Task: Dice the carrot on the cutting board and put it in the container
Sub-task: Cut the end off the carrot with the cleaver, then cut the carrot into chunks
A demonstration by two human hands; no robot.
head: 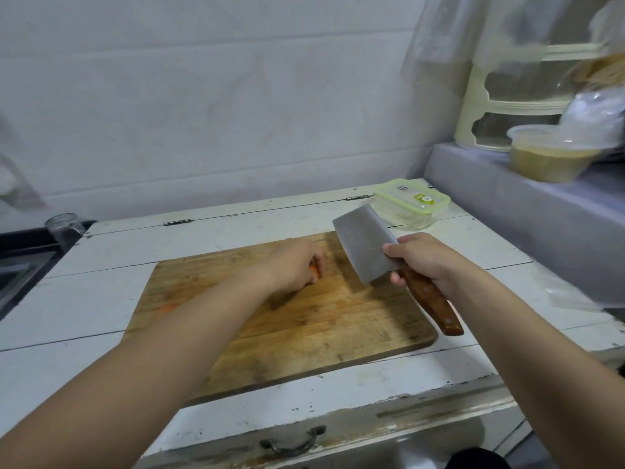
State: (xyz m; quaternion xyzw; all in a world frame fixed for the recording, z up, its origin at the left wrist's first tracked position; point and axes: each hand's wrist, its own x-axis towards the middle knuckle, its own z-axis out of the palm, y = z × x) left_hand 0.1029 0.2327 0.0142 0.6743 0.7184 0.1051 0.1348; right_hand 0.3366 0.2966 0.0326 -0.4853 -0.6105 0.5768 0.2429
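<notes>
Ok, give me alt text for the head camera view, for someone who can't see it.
A person's right hand holds a cleaver raised above a wooden cutting board, while the left hand covers a carrot on it. A lidded clear container sits behind on the white counter.

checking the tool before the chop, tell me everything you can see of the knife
The knife is a cleaver with a broad rectangular blade of dull grey metal and a reddish-brown wooden handle with rivets. The right hand grips the handle where it meets the blade. It is held raised and tilted above the right end of the cutting board, the blade pointing away toward the container, not touching either.
</notes>
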